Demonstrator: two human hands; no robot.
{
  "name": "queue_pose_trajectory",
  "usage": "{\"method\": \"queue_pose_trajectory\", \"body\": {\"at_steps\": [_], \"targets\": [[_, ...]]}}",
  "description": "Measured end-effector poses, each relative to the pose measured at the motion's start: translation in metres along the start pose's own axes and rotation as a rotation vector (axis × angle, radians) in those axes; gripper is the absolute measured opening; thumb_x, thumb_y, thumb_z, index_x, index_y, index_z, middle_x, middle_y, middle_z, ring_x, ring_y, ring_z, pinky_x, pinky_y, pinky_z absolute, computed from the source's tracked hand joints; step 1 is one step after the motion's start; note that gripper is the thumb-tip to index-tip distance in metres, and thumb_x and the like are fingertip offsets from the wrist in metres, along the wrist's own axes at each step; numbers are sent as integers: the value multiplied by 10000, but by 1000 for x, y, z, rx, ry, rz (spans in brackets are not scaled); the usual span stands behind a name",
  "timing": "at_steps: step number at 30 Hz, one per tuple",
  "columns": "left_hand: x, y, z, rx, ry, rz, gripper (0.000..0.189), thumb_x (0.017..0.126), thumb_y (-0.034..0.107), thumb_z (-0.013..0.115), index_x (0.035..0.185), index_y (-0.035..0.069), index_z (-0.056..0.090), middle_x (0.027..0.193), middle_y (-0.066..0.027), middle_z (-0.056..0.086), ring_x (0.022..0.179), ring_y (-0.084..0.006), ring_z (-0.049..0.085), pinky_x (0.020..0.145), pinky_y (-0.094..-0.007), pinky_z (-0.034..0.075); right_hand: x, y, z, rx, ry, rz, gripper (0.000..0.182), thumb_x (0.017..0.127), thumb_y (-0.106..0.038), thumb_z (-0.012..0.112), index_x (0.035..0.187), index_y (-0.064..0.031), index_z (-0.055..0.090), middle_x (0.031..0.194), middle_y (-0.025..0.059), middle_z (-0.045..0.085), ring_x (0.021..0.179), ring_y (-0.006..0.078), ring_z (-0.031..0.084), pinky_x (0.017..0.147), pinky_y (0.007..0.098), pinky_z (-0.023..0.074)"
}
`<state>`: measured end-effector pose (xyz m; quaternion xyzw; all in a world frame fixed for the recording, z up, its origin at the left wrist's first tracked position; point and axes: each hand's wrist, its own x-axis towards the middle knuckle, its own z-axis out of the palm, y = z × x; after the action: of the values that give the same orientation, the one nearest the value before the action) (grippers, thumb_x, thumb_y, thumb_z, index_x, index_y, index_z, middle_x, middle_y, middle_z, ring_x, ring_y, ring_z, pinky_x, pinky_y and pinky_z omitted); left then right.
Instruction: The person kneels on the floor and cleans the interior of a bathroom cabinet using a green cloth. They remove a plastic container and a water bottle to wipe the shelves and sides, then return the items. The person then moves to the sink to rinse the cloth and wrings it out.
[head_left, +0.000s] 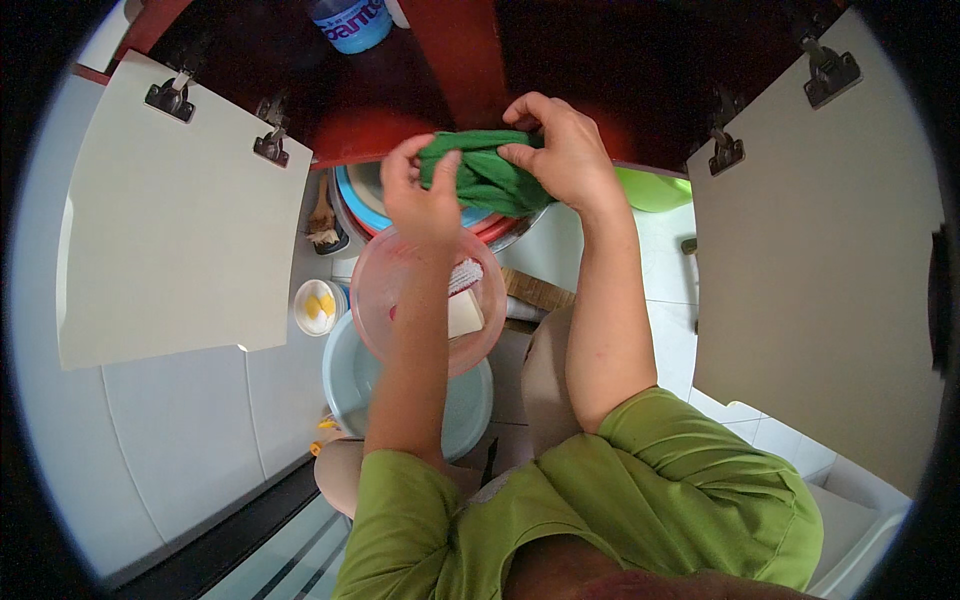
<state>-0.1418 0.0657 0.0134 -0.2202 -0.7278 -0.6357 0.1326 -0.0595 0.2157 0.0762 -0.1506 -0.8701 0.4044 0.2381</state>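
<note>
A bunched green cloth (487, 176) hangs between my two hands at the front edge of a dark red cabinet (465, 67). My left hand (424, 187) pinches its left end with the thumb in front. At the other end, my right hand (562, 154) grips the cloth between thumb and fingers. Below my left forearm is a translucent pink basin (364, 300), holding a scrub brush with white bristles (466, 276) and a pale block (465, 313). Under it a light blue basin (472, 412) rests on the floor, partly hidden by the forearm.
Cabinet doors stand open at left (180, 225) and right (810, 240). Stacked basins (349, 191) sit behind the cloth, near a wooden-handled brush (322, 214). A white cup with yellow pieces (319, 307) is by the left wall. A blue-labelled bottle (356, 26) stands inside the cabinet.
</note>
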Motion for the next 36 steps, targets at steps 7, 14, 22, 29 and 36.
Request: {"method": "queue_pose_trajectory", "body": {"at_steps": [7, 14, 22, 29, 36], "targets": [[24, -3, 15, 654, 14, 380, 109, 795, 105, 637, 869, 34, 674, 897, -140, 588, 793, -327, 581, 742, -428, 486, 4, -1, 22, -191, 95, 177, 201, 725, -76, 720, 901, -38, 629, 926, 198, 659, 867, 372, 633, 764, 435, 496], [-4, 26, 43, 766, -267, 344, 171, 853, 158, 574, 774, 38, 665, 798, -166, 616, 671, -358, 631, 626, -452, 532, 9, 15, 6, -413, 303, 331, 99, 762, -150, 656, 838, -86, 651, 863, 180, 677, 844, 378, 653, 757, 470, 524], [-45, 61, 73, 68, -149, 210, 230, 810, 1, 600, 1030, -22, 661, 908, -179, 617, 781, -353, 611, 714, -431, 506, 8, 34, -13, 30, 864, 266, 173, 717, -109, 728, 856, -53, 644, 761, 117, 671, 693, 272, 651, 688, 372, 520], [-37, 30, 44, 415, -169, 287, 408, 743, -1, 632, 1151, 5, 634, 1154, -123, 565, 1051, -333, 497, 911, -405, 424, 2, 22, 33, -466, 115, -98, 362, 765, -68, 608, 1115, -119, 686, 1227, 136, 617, 1205, 314, 535, 1045, 446, 374], [-40, 20, 39, 348, -117, 302, 324, 812, -16, 590, 1132, 3, 634, 1130, -158, 567, 991, -288, 538, 862, -350, 451, 30, 33, 24, -685, 34, -5, 400, 873, -137, 490, 1254, -176, 605, 1422, 6, 474, 1371, 237, 347, 1092, 540, 262]]}}
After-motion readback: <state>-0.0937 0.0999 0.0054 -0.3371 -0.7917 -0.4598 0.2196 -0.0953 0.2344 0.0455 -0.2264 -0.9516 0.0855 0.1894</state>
